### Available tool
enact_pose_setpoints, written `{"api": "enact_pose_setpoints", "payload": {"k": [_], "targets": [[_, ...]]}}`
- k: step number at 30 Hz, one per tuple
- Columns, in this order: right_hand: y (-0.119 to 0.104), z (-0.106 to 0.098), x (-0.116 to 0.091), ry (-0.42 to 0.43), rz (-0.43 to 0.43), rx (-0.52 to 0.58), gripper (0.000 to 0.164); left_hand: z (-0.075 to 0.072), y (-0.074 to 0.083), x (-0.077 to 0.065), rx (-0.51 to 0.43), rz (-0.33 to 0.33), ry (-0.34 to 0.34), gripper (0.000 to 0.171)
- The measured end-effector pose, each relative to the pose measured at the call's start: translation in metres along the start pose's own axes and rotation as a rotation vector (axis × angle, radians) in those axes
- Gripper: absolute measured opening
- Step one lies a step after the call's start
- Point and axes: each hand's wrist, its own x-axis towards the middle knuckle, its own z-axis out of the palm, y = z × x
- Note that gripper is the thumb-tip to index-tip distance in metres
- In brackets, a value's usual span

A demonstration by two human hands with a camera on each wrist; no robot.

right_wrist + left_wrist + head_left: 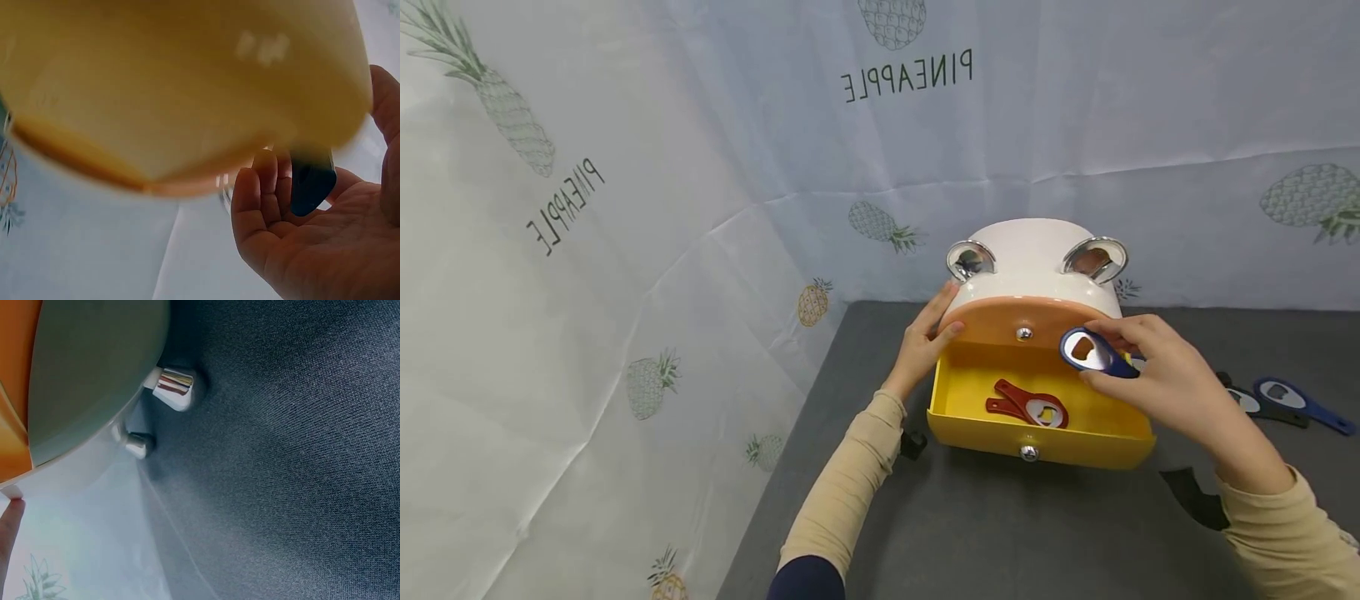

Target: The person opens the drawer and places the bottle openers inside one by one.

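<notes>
A white storage box (1033, 271) has a shut orange upper drawer (1052, 321) and a yellow lower drawer (970, 425) pulled out. Inside the yellow drawer lie red bottle openers (1047, 410), overlapping one another. My right hand (1176, 387) pinches a blue bottle opener (1086, 350) over the drawer's right side, its metal head pointing left. A piece of another blue-rimmed opener shows at the same fingers. In the right wrist view, the blue handle (311, 190) hangs by the palm, partly hidden by the drawer. My left hand (917, 346) rests with extended fingers against the box's left side.
To the right on the dark grey table (1000, 533) lie a black bottle opener (1255, 406) and a blue one (1296, 400). Silver ear-like pieces (1096, 259) stick up from the box top. Short silver feet (175, 389) support it. Pineapple-print cloth (737, 125) hangs behind and left.
</notes>
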Motion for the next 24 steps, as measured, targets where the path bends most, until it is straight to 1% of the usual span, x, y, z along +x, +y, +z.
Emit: {"api": "enact_pose_setpoints", "payload": {"k": [7,9,14,18,24], "targets": [[-0.017,0.024,0.010,-0.063,-0.141,0.009,0.048,-0.001,0.001,-0.002,-0.008,-0.004,-0.005,0.072],[-0.019,0.028,0.012,-0.077,-0.158,0.000,0.047,-0.001,0.002,-0.002,-0.006,-0.004,-0.001,0.072],[-0.018,0.035,0.014,-0.133,-0.128,0.007,0.050,0.000,0.001,-0.002,0.007,0.000,0.003,0.073],[-0.014,0.041,0.014,-0.176,-0.108,-0.008,0.053,0.001,0.001,-0.002,-0.001,0.001,-0.001,0.073],[-0.008,0.050,0.019,-0.247,-0.077,-0.031,0.049,0.001,0.000,-0.001,-0.003,-0.008,0.006,0.075]]}}
